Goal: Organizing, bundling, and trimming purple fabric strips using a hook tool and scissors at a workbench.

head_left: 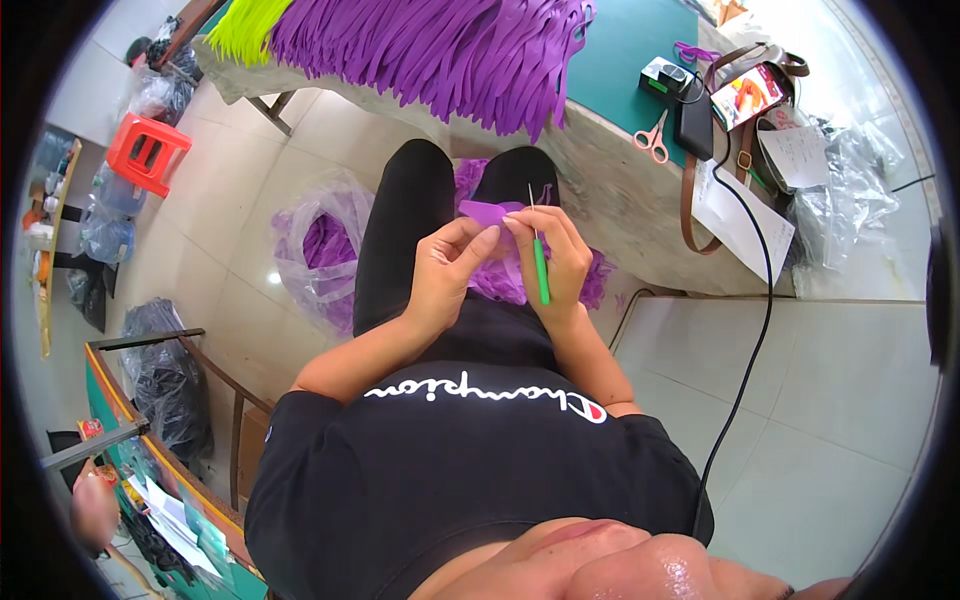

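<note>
Above my lap, my left hand (448,268) pinches a small flat purple piece (484,211) between thumb and fingers. Beside it, my right hand (556,252) grips a green-handled tool with a thin metal shaft (542,272), its point directed away from me. The thumb and forefinger of that hand also meet the right edge of the purple piece. Whether the tool's tip is hooked or straight is too small to tell. More purple material (500,282) lies in my lap beneath both hands, partly covered by them.
A table ahead bears a heap of purple strips (430,60), lime-green strips (245,30), scissors (651,138) and a black power bank (694,128) with a cable. A plastic bag of purple pieces (325,245) stands on the floor, left. Farther left is a red stool (147,153).
</note>
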Motion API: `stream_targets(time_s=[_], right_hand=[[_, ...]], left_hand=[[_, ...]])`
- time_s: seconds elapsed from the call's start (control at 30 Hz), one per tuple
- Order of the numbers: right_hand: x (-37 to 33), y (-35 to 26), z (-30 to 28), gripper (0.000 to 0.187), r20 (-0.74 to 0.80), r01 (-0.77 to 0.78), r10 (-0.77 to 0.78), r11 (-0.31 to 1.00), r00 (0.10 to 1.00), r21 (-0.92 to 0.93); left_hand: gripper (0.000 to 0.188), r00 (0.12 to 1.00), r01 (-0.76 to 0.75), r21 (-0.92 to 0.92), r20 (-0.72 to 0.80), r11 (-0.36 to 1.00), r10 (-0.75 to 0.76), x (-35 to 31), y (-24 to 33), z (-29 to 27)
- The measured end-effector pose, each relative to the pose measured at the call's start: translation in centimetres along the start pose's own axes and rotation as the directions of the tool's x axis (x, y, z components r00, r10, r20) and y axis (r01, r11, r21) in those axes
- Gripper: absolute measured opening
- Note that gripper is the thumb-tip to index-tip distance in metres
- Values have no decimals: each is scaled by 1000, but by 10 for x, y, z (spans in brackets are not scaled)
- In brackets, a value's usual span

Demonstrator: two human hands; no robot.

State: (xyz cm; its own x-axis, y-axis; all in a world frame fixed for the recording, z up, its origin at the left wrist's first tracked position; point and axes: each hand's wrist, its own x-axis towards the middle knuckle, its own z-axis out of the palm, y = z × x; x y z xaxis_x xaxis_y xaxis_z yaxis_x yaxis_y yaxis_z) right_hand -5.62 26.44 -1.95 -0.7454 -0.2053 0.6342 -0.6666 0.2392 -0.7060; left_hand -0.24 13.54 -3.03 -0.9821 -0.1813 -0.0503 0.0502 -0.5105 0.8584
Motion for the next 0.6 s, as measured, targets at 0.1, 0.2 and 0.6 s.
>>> stream_targets(time_s=[0.1, 0.2, 0.6], right_hand=[[2, 10, -1, 12, -184, -126, 186, 946, 965, 298], [17, 29, -31, 23, -249, -209, 552, 636, 796, 743], [23, -4, 9, 29, 88, 118, -130, 984, 988, 133]], left_hand=[[12, 997, -52, -31, -57, 998, 50, 4, 5, -1], [12, 967, -214, -191, -182, 958, 179, 17, 26, -15], [17, 984, -173, 42, -35, 984, 174, 4, 19, -3]])
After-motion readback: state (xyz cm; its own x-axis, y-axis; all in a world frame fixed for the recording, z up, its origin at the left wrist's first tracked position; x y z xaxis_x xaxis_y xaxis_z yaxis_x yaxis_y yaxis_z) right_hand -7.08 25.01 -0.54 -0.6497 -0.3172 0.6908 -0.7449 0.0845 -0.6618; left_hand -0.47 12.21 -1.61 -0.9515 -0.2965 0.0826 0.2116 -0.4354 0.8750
